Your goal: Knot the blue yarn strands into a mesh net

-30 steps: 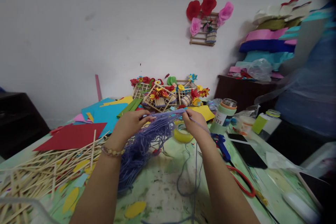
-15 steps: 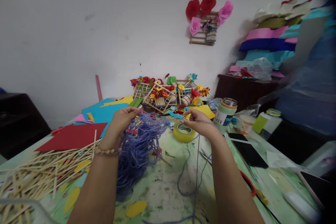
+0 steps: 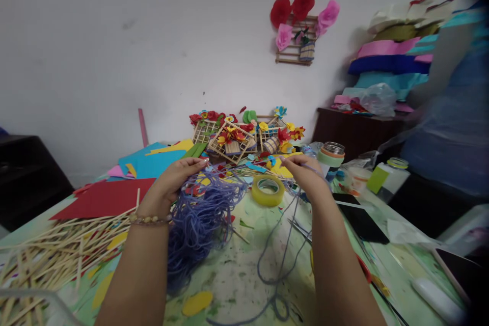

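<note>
A loose tangle of purple yarn hangs from my left hand, whose thumb and fingers are pinched on its upper strands. My right hand is closed too, holding a strand of the same yarn that crosses the hand and trails in loops down to the table. Between the hands lies a wide roll of yellowish clear tape. Scissors with red handles lie partly hidden under my right forearm.
Thin wooden sticks are heaped at the left, beside red paper and blue paper. Small stick frames with paper flowers lean at the wall. A jar, phone and bottle stand or lie at right.
My right hand has moved to the right, away from my left hand, drawing its yarn strand along. My left hand has shifted only slightly. The yarn loops on the table have changed shape.
</note>
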Demonstrator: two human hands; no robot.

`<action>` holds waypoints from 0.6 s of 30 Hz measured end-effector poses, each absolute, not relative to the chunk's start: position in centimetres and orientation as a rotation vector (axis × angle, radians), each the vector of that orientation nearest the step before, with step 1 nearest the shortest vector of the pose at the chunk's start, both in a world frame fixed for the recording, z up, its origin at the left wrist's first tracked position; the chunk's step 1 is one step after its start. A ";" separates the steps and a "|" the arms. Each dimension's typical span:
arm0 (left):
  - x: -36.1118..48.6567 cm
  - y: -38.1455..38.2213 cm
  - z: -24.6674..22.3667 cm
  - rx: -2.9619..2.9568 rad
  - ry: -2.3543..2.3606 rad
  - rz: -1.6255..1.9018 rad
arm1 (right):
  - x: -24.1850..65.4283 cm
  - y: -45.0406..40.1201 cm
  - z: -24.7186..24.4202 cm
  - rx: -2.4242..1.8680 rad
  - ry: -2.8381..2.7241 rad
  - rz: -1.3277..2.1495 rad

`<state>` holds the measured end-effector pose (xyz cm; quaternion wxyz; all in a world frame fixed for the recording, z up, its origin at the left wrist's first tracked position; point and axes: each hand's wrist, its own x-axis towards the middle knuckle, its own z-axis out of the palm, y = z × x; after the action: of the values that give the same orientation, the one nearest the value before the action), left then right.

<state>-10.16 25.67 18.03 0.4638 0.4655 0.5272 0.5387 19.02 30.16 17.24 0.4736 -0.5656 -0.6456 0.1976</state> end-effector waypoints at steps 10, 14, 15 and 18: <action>-10.0 25.4 18.2 1.103 1.209 1.314 | 18.8 30.1 17.5 -1.310 -1.536 0.528; -10.4 25.9 17.7 1.100 1.224 1.290 | 18.9 30.1 17.4 -1.321 -1.541 0.506; -10.6 26.0 17.5 1.102 1.232 1.287 | 19.0 30.1 17.4 -1.319 -1.540 0.500; -10.9 26.1 17.3 1.129 1.231 1.268 | 19.1 30.1 17.4 -1.322 -1.514 0.487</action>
<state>-10.92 26.08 17.31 0.4989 0.4665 0.5088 0.5239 19.06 30.07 17.35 0.5115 -0.5494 -0.6290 0.2023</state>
